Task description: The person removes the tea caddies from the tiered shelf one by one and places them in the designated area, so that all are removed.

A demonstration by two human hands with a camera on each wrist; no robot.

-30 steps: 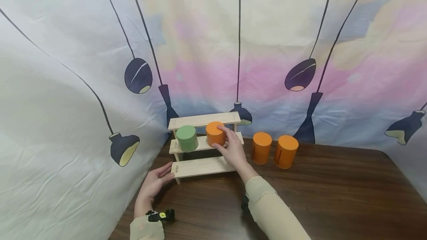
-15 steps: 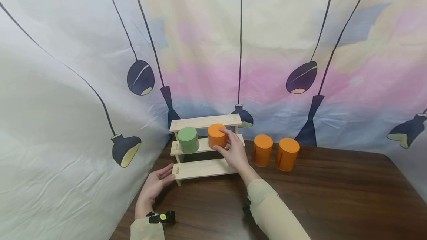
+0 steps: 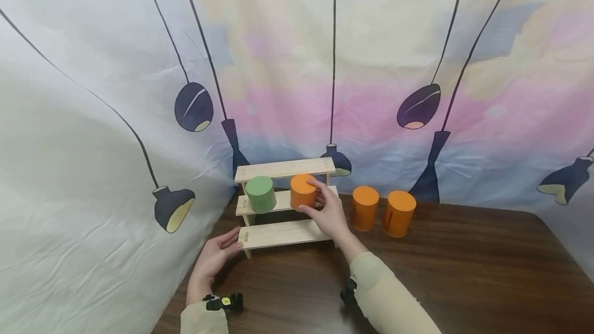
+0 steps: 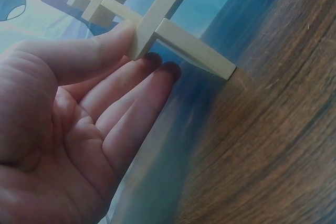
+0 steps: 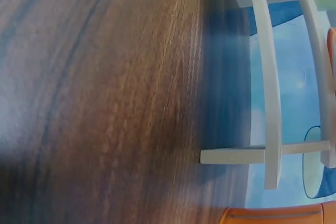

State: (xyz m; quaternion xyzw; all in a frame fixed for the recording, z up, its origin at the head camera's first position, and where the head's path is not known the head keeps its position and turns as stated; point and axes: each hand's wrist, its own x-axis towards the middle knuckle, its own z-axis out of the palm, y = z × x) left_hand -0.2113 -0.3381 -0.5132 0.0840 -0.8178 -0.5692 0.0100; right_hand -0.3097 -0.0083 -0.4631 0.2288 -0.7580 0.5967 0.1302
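In the head view a three-step wooden rack (image 3: 287, 234) stands on the table. On its middle step are a green tin (image 3: 261, 195) at the left and an orange tin (image 3: 302, 193) to its right, with a gap between them. My right hand (image 3: 330, 215) grips the orange tin from its right side, thumb in front and fingers at the lid's edge. My left hand (image 3: 214, 255) holds the left end of the bottom step. The left wrist view shows the thumb (image 4: 94, 51) against that end, with fingertips beneath. The right hand is outside the right wrist view.
Two more orange tins (image 3: 364, 208) (image 3: 399, 213) stand upright on the brown wooden table (image 3: 464, 262), right of the rack. A printed cloth (image 3: 287, 92) with lamp drawings hangs close behind the rack and along the left side.
The orange tin in my right hand has shifted slightly to the right along the middle step, and the right forearm moved with it. My left hand keeps its place on the rack.
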